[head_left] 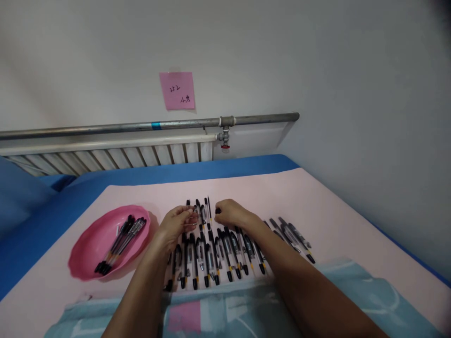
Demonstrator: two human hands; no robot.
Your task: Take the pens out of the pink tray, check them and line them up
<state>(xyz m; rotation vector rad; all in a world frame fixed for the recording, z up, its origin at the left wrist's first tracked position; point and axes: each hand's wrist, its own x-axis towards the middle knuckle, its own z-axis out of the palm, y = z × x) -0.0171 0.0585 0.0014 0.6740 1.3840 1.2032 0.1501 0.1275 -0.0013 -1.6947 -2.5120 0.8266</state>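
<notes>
My left hand (179, 223) is at the left end of the far row of pen parts. Its thumb and fingertips close together by a clear pen barrel; what they pinch is too small to make out. My right hand (229, 213) is curled in a fist at the far row's right end, with a small black piece like a pen cap (218, 211) showing at its fingers. Between the hands lie a thin black pen refill (209, 206) and several black-capped parts. Nearer me, a row of clear-barrelled gel pens (207, 263) lies side by side, with small silver tips among them.
A pink scalloped bowl (79, 256) with several pens (121, 244) stands at the left. More pen parts (292, 237) lie at the right, past my forearm. The pink tabletop (338, 220) meets the wall. Behind are a radiator (134, 157) and a pipe (186, 123).
</notes>
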